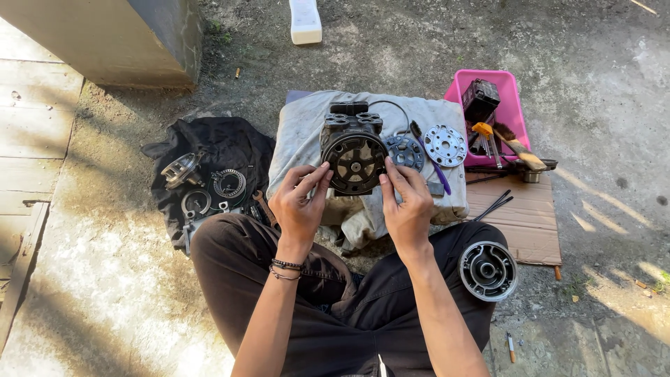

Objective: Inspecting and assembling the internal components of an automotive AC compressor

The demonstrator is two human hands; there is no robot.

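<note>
A dark metal compressor body with a round black front face stands on a grey cloth-covered block. My left hand touches the left rim of the round face with its fingertips. My right hand touches the right rim with raised fingers. Both hands frame the round face and neither lifts it. Two round metal plates lie beside it on the cloth: a dark one and a silver one with holes. A purple-handled tool lies between them.
A pink tray with tools stands at the right on cardboard. A silver pulley rests by my right knee. Several round metal parts lie on a black cloth at the left. A white bottle stands beyond on the ground.
</note>
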